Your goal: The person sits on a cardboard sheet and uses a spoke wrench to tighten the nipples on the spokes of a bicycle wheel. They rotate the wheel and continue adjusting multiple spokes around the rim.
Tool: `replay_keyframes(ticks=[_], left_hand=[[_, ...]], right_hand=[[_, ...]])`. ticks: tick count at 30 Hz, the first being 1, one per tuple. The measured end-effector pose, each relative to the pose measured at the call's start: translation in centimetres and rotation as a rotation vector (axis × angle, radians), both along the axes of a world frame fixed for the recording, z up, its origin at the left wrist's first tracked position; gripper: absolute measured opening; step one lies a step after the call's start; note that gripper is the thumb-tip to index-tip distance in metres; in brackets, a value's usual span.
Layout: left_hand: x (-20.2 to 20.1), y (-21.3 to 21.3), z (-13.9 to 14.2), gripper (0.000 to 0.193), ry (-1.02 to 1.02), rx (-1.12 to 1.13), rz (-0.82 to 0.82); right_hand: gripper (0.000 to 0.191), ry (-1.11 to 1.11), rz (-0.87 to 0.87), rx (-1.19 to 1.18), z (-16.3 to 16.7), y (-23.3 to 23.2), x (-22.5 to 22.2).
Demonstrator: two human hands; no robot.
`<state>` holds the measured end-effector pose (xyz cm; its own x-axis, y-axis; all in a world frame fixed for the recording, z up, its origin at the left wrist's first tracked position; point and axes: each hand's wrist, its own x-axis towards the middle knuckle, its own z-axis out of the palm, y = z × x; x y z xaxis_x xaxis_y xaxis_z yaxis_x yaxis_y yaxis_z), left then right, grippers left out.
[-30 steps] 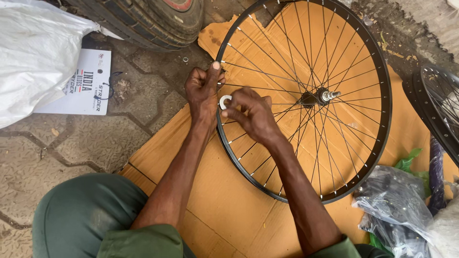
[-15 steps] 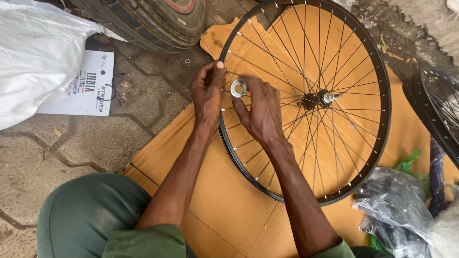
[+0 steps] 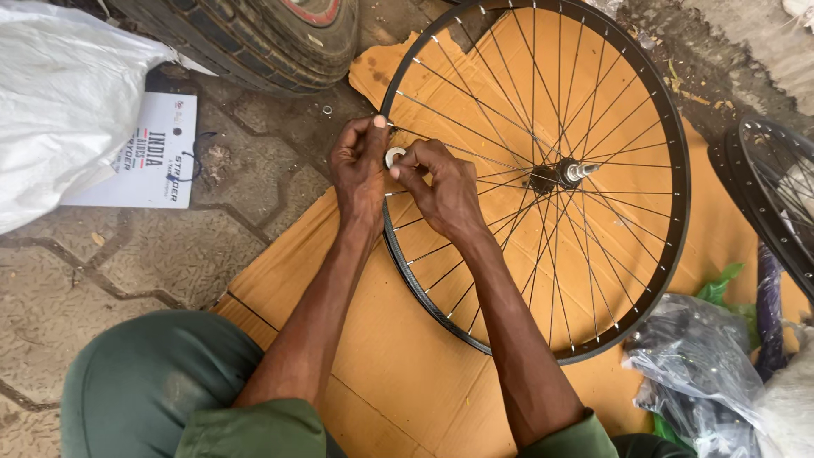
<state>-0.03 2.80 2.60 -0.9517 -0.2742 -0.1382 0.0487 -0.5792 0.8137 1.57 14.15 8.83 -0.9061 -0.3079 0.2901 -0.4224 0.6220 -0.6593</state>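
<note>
Kneeling over a bicycle wheel (image 3: 543, 182) laid flat on orange cardboard (image 3: 407, 373), spread on the paved ground.

Left hand (image 3: 358, 170): at the wheel's near-left rim (image 3: 392, 222), fingers closed against the rim edge, thumb side meeting the right hand. Right hand (image 3: 441, 188): just inside the rim, over the spokes (image 3: 475, 127), fingertips pinched on a small silver ring-shaped tool (image 3: 395, 156), likely a spoke key. Both hands drawn together, touching around the tool; neither spread wide.

Key relation: tool sits between the two hands, directly at the rim where a spoke end meets it; held spoke runs away to the right towards the hub (image 3: 561, 175), long axis roughly level across the view. Right hand nearer the hub, left hand nearer the rim's outer side.

Also present: dark tyre (image 3: 254, 34) at top left, touching nothing held; white sack (image 3: 59, 102) at far left; white printed card (image 3: 148, 153) beside it; second rim (image 3: 776, 195) at right edge; clear plastic bags (image 3: 704, 365) at lower right; green trouser knee (image 3: 161, 390) at bottom.
</note>
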Motion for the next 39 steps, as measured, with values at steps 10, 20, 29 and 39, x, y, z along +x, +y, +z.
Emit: replay_keyframes(ticks=[10,20,29,39], left_hand=[[-0.5,0.3,-0.8,0.016,0.012,0.005,0.035],[-0.7,0.2,-1.2,0.016,0.048,0.022,0.023],[-0.8,0.3,-1.1,0.018,0.041,0.0,0.023],[-0.6,0.5,-0.5,0.017,0.04,0.046,0.023]], right_hand=[[0.022,-0.338,-0.28,0.548,0.2,-1.8,-1.4],[0.021,-0.204,-0.102,0.076,0.4,0.4,0.6],[0.024,-0.141,-0.092,0.137,0.6,0.0,-0.4],[0.028,-0.273,-0.289,0.485,0.1,-1.4,-1.7]])
